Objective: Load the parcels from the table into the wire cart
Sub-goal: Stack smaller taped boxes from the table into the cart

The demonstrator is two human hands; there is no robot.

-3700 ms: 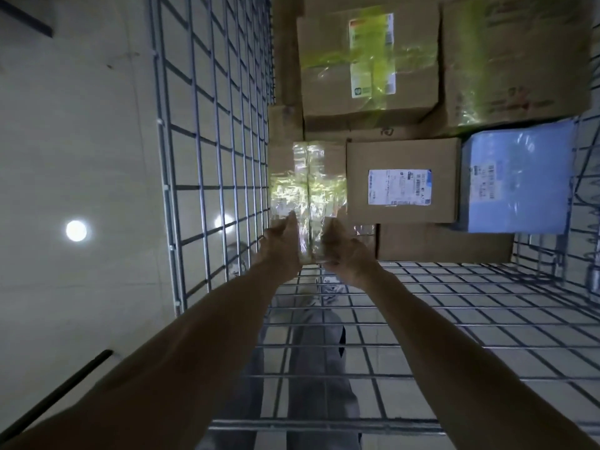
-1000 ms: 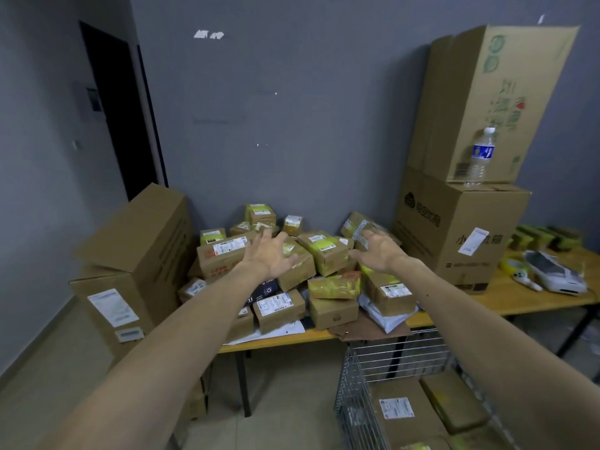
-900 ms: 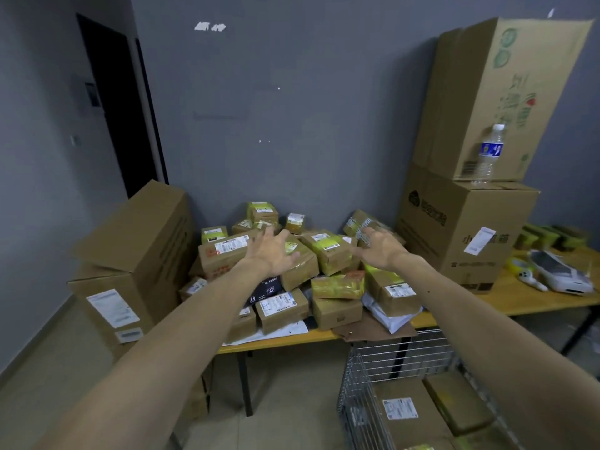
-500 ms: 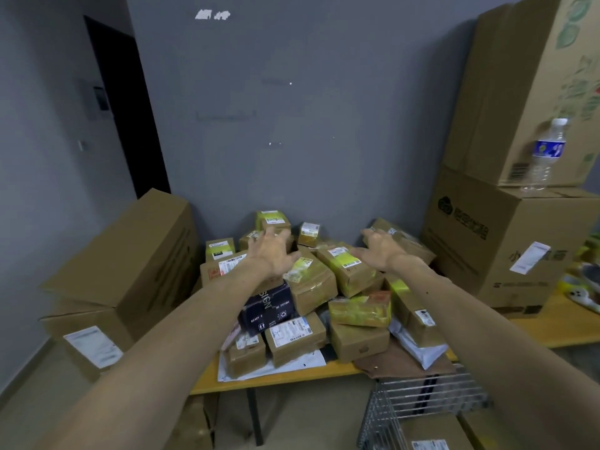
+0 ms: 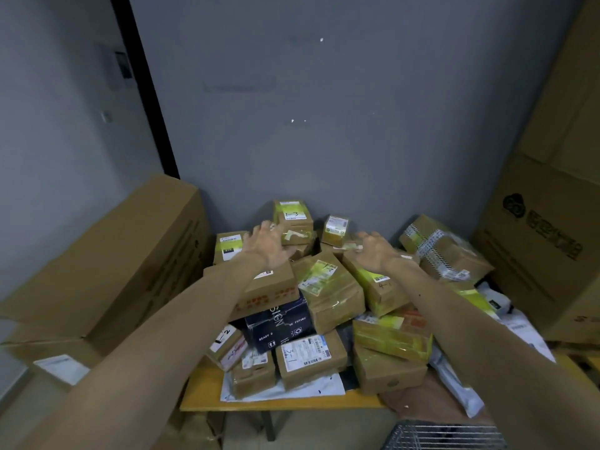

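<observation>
A heap of brown cardboard parcels, many wrapped in yellow-green tape, covers a wooden table (image 5: 276,404). My left hand (image 5: 268,245) reaches over the back of the heap, fingers spread, its tips at a small taped parcel (image 5: 297,237). My right hand (image 5: 373,250) hovers open just right of it, above a long taped parcel (image 5: 373,280). A taller labelled parcel (image 5: 292,214) stands behind. Neither hand holds anything. Only the rim of the wire cart (image 5: 444,435) shows, at the bottom right.
A big cardboard box (image 5: 107,264) leans at the left of the table. Two large stacked cartons (image 5: 548,241) stand at the right. A dark blue box (image 5: 279,323) and white mailer bags (image 5: 461,381) lie in the heap. A grey wall is behind.
I turned from the cart, where both hands were setting a taped parcel, to the table. Over the last second both open hands moved forward toward the back of the heap.
</observation>
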